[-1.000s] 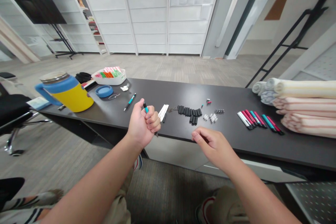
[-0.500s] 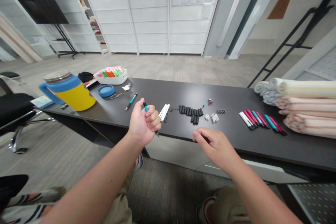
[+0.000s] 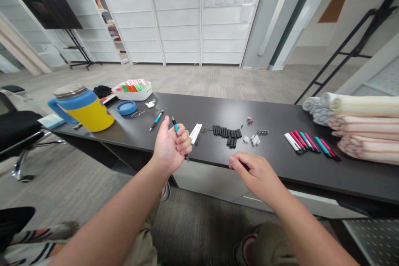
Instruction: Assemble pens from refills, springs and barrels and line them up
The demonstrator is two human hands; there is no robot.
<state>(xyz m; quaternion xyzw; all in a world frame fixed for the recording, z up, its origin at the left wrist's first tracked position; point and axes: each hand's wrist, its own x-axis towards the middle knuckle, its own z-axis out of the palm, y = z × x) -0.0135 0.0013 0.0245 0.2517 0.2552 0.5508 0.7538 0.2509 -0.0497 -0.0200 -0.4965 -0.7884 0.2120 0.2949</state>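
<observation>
My left hand (image 3: 171, 146) is curled round a teal and black pen (image 3: 175, 125), whose top sticks up past my thumb and whose tip shows below my fingers. It hovers at the near edge of the dark table (image 3: 193, 108). My right hand (image 3: 254, 173) hangs loosely closed just in front of that edge; what it holds, if anything, is hidden. On the table beyond lie another teal pen (image 3: 156, 120), white refill tubes (image 3: 195, 131), several black pen sleeves (image 3: 226, 133), small white and grey parts (image 3: 254, 138) and a row of pink, teal and white pens (image 3: 310, 141).
A yellow jug with a blue lid and handle (image 3: 81, 109), a blue ring (image 3: 126, 107) and a white tray of coloured items (image 3: 134, 88) stand at the table's left. Folded striped towels (image 3: 358, 124) are stacked at the right. An office chair (image 3: 15, 133) stands left of the table.
My left thumb has lifted off the pen and the pen has tilted slightly to the right. My right hand has hardly moved.
</observation>
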